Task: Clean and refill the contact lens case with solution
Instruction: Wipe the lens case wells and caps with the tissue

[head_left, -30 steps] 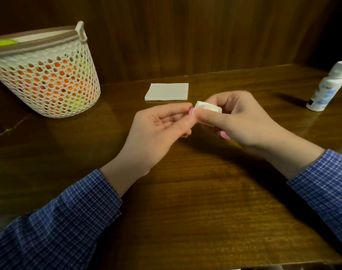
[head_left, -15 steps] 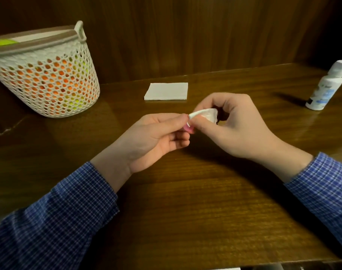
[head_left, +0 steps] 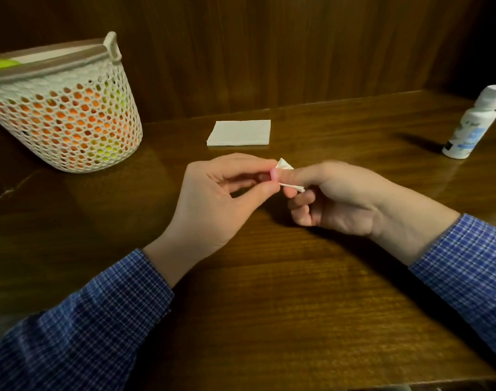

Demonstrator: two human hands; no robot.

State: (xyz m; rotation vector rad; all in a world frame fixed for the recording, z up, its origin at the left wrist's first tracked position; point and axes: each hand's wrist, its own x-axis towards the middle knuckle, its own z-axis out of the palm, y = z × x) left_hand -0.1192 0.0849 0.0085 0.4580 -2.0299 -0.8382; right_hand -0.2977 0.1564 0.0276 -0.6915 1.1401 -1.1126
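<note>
My left hand (head_left: 221,198) pinches a small pink lens case (head_left: 273,175) between thumb and fingertips; only a sliver of pink shows. My right hand (head_left: 337,198) grips a folded white tissue (head_left: 285,166) wrapped around the case's end, its lower edge sticking out under the thumb. Both hands meet above the middle of the wooden table (head_left: 269,306). A white solution bottle (head_left: 474,122) with a white cap and blue label stands upright at the far right, away from both hands.
A stack of white folded tissues (head_left: 239,133) lies on the table behind my hands. A white perforated basket (head_left: 63,108) with orange and green contents stands at the back left. A wood-panelled wall rises behind the table.
My right hand has turned palm-up and shifted right, twisting the tissue around the case. My left hand has rolled so its thumb and fingers now pinch the case from the side.
</note>
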